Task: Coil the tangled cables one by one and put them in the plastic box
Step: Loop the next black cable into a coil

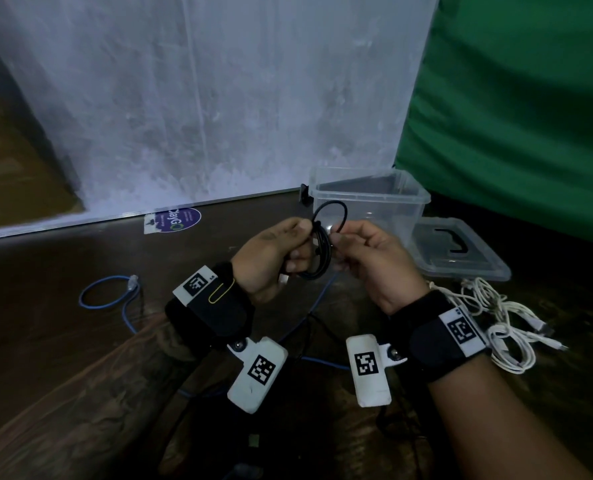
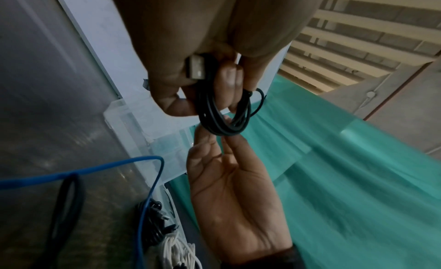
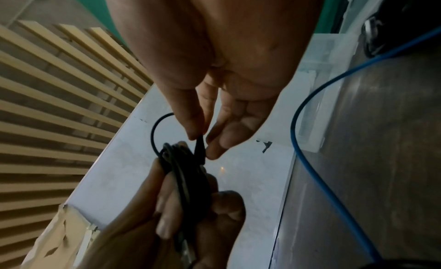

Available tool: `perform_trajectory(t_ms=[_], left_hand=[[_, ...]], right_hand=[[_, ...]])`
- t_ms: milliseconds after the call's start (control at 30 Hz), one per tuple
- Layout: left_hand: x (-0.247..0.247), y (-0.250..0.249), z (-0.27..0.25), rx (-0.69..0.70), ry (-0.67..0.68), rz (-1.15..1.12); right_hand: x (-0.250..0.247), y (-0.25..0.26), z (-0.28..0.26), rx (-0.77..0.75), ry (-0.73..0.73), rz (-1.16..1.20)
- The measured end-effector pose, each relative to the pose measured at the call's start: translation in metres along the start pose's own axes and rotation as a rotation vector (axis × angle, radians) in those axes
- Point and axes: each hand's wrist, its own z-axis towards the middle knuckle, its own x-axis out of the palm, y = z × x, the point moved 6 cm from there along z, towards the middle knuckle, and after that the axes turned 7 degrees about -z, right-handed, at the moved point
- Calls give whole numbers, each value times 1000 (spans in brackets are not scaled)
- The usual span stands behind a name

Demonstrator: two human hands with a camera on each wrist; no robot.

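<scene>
Black cable (image 1: 322, 251) is nearly coiled in front of the box (image 1: 371, 199): left hand (image 1: 274, 258) grips the loops, right hand (image 1: 367, 258) pinches the free end. Next, probably tuck it and drop the coil in.

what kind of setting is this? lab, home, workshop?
Most likely an improvised recording setup rather than a tidy lab: a dark worn tabletop pushed against a whitish backdrop panel, with green cloth hung to the right. Both wrists wear marker-tagged camera bands.
</scene>
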Motion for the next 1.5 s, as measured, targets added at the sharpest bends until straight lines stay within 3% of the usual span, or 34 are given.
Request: perform_trajectory(t_ms=[200, 500, 600, 733, 867, 1000, 1200, 1400, 1500], left_hand=[[-4, 4, -1, -43, -13, 3], [-3, -1, -4, 38, -68, 295], [-2, 1, -3, 55, -71, 325], [2, 5, -3, 62, -66, 195], [5, 10, -3, 38, -53, 148], [13, 12, -6, 22, 12, 115], [14, 6, -9, 46, 38, 294], [7, -3, -9, 47, 8, 450], [1, -7, -8, 82, -55, 442]], right_hand=[[7, 3, -3, 1, 54, -77], [26, 2, -7, -36, 242, -216], [25, 4, -7, -51, 177, -233], [19, 13, -6, -171, 48, -305], [6, 21, -6, -227, -103, -171], [4, 23, -6, -229, -64, -108], [6, 19, -5, -111, 61, -49], [12, 42, -14, -406, -70, -308], [7, 42, -11, -342, -101, -267]])
